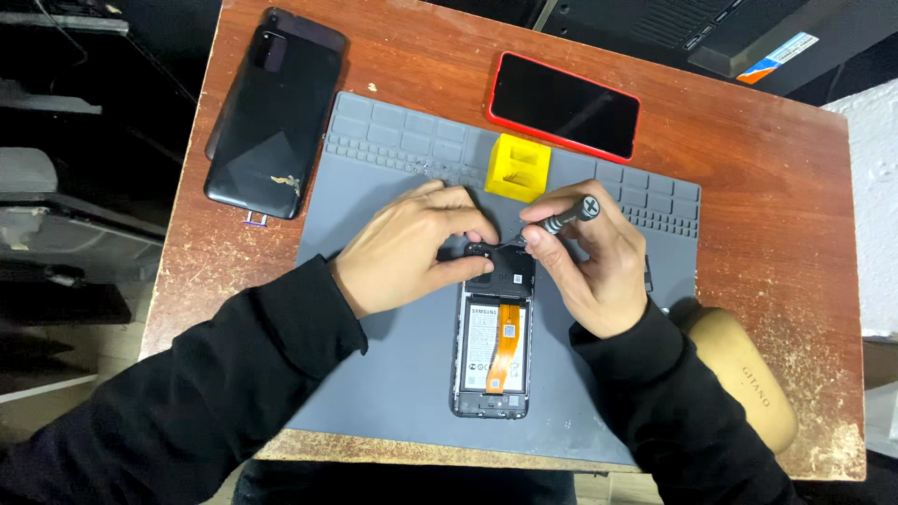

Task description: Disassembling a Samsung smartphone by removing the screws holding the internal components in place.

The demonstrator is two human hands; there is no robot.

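An opened phone (493, 351) lies on the grey work mat (393, 374), its back cover off, showing a white battery and an orange flex cable. My left hand (412, 248) grips the phone's top end, fingers curled around it. My right hand (599, 271) holds a small black screwdriver (561, 220), its tip down at the phone's upper part near my left fingertips. Both sleeves are black.
A black phone back cover (267, 117) lies at the table's far left. A red-framed phone (564, 105) lies face up at the back. A yellow block-shaped holder (517, 168) stands on the mat's far edge. A tan case (748, 374) sits at the right on the wooden table (776, 206).
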